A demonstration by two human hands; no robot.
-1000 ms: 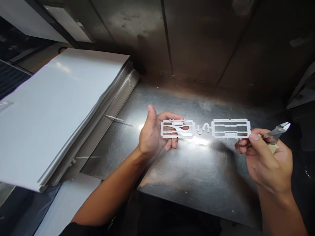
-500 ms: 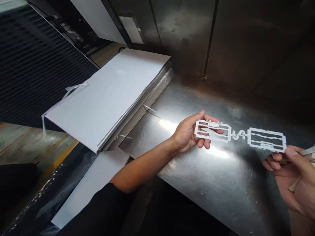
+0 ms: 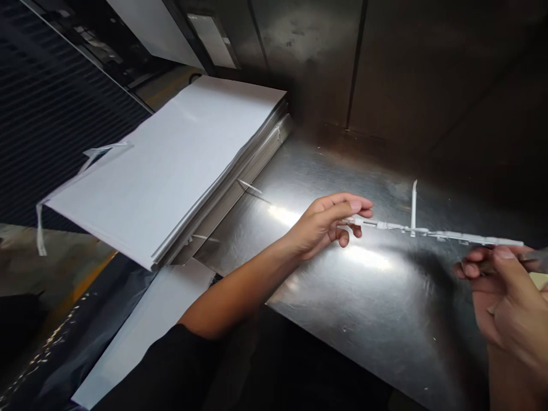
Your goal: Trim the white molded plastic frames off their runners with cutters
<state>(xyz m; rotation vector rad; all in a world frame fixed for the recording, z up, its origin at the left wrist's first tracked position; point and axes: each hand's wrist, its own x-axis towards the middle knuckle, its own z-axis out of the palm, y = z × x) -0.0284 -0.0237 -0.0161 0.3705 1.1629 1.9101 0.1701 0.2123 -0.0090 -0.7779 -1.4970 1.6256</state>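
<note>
My left hand [image 3: 325,225] holds one end of a white plastic sprue frame [image 3: 432,233], which now appears edge-on as a thin bar with a thin stem standing up from it. My right hand [image 3: 500,285] is at the lower right, with its fingers at the frame's far end. That hand also holds a pair of side cutters [image 3: 537,258], mostly cut off by the picture edge and blurred. I cannot tell whether the fingers of my right hand grip the frame or only lie close below it.
A thick stack of white sheets [image 3: 162,165] lies left of my arm, on and past the steel table [image 3: 342,297]. Dark metal panels stand behind the table. A white board and black plastic sheeting lie below the table's left edge.
The sprue frame has turned from showing its flat face to edge-on. My right hand has moved toward the right edge, and the view has swung, shifting the stack leftward.
</note>
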